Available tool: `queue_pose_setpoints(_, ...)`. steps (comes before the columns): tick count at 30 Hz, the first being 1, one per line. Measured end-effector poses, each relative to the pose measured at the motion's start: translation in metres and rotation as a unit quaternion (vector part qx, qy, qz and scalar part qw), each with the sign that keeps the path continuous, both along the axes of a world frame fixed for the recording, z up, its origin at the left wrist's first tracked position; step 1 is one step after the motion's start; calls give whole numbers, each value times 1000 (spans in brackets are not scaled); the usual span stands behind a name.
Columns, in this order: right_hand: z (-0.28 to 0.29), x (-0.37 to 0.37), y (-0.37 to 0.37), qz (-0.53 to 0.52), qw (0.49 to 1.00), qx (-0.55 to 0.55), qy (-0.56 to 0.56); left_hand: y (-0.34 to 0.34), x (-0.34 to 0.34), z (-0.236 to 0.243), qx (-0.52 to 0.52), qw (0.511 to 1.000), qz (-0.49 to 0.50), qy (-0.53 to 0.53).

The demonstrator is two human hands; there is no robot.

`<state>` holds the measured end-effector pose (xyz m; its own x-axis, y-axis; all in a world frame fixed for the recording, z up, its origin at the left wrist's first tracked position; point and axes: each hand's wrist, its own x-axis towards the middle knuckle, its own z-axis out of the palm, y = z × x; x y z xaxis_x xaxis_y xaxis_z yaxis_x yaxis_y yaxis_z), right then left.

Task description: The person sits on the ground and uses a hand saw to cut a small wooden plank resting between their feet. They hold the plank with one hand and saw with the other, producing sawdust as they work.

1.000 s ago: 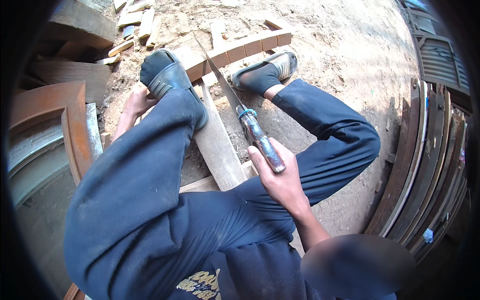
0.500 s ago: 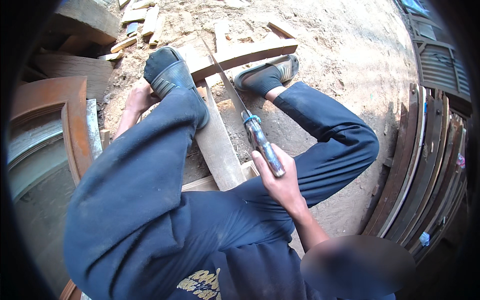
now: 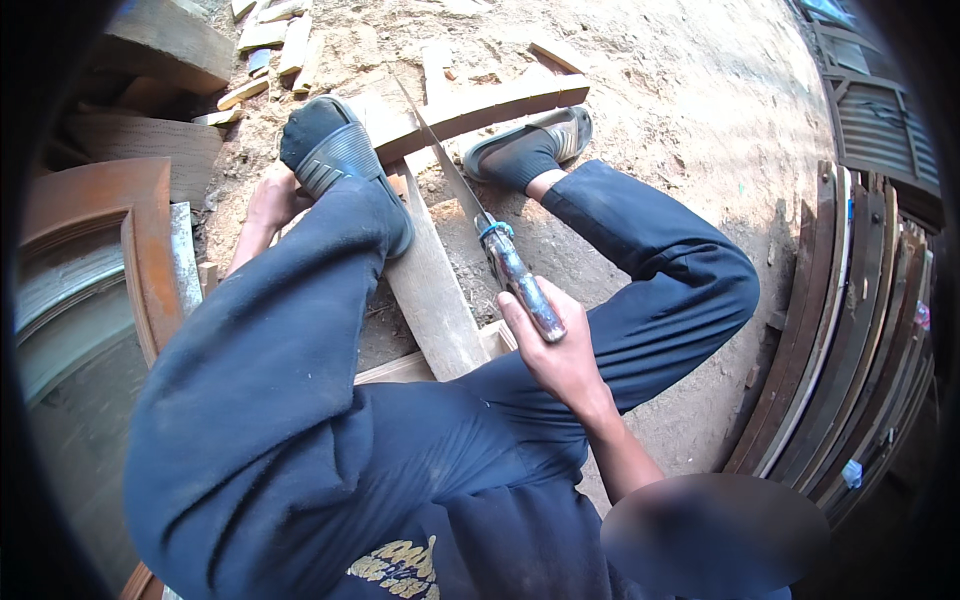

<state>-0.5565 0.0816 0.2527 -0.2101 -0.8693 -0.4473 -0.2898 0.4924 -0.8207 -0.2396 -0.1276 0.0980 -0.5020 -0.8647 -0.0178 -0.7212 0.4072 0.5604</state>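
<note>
My right hand (image 3: 545,335) grips the dark, worn handle of a hand saw (image 3: 455,185), which has blue cord round it. The blade points away from me and lies across a long wooden piece (image 3: 490,110) between my feet. My left sandalled foot (image 3: 335,150) is beside the blade, near that piece's left end. My left hand (image 3: 275,205) has its fingers curled behind that foot; what they hold is hidden. A pale plank (image 3: 440,310) runs from under the wooden piece toward my lap.
My right foot (image 3: 525,150) rests on the dirt ground. At left are stacked timber (image 3: 155,55) and a brown wooden frame (image 3: 145,230). At right lean long boards (image 3: 840,310) and a slatted metal structure (image 3: 875,120). Small wood offcuts (image 3: 295,45) lie at the top.
The saw has shifted slightly toward me, then a little back away. The wooden piece's near face, light and segmented a second ago, now looks dark. My left hand is much the same.
</note>
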Motion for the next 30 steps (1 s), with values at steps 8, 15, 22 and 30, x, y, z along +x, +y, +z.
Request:
queue_pose_setpoints(8,-25,7,-35,-17,999,-40,-11,-11,8,-9,20,997,-20,-73)
queue_pose_setpoints(15,-15,4,-18,-27,999,-32,-26,-10,20,-7,80,991,2,-105)
queue_pose_setpoints(22,-7,0,-19,-32,999,-6,-8,-2,-3,-7,-7,1000,1,-25)
queue_pose_setpoints(30,-36,22,-36,-30,998,-26,-44,-39,89,-150,203,974,85,60)
